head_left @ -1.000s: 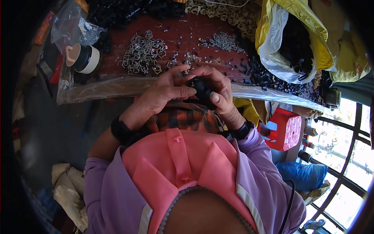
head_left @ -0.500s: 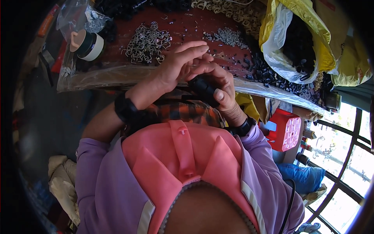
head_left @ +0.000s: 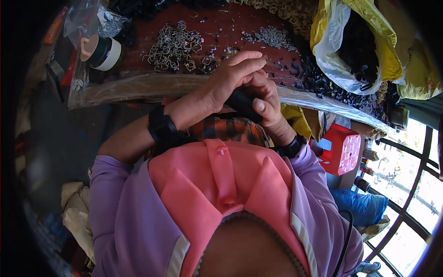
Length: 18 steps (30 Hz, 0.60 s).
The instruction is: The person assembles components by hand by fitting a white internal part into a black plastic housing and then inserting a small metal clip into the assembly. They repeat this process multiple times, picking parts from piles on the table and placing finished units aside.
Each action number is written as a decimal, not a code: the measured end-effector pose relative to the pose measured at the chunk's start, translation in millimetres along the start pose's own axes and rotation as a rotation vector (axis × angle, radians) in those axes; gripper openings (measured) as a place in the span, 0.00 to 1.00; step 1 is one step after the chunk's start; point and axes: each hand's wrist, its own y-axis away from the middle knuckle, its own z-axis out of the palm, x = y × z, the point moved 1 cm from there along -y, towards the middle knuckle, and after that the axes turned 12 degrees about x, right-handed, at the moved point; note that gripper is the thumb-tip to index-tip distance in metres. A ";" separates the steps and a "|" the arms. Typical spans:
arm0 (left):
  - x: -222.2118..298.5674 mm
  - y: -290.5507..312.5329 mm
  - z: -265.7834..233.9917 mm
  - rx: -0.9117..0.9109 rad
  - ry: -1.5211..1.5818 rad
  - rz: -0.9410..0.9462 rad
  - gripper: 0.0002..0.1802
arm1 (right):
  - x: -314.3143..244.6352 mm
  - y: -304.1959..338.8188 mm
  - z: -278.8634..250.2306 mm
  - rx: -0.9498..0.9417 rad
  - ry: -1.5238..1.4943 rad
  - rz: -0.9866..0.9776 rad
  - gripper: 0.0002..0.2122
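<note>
My right hand (head_left: 270,102) is wrapped round a black, roughly cylindrical part (head_left: 243,104), its thumb resting along the side. The part is held tilted, just off the table's near edge. My left hand (head_left: 233,76) meets it from the left, fingers bent together over the right hand's fingers at the part's far end. Whatever lies between the left fingertips is hidden. Beyond the hands, a pile of bent metal wire clips (head_left: 173,46) sits on the red tabletop (head_left: 221,27). Farther right lies a heap of small grey metal pieces (head_left: 274,38).
Loose black pieces (head_left: 318,83) are strewn along the table's right side. A yellow and white plastic bag (head_left: 392,55) of black parts stands there. At the left is a dark green and white mug-like container (head_left: 105,54). A red plastic stool (head_left: 341,150) stands below, near the window (head_left: 406,184).
My left hand has shifted slightly right, closer over the right hand, and now covers more of the black part's upper end. The view has moved a little.
</note>
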 end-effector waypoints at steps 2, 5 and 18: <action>-1.8 -2.2 1.8 0.008 -0.040 0.023 0.22 | 2.4 0.4 -1.1 -0.003 -0.021 0.001 0.29; -4.0 -5.6 0.3 0.010 -0.060 0.027 0.22 | 3.6 -1.0 -1.0 0.021 -0.120 -0.048 0.24; 40.4 -63.4 -28.0 0.251 -0.979 0.431 0.24 | -21.1 55.5 -102.4 -0.111 0.166 0.194 0.24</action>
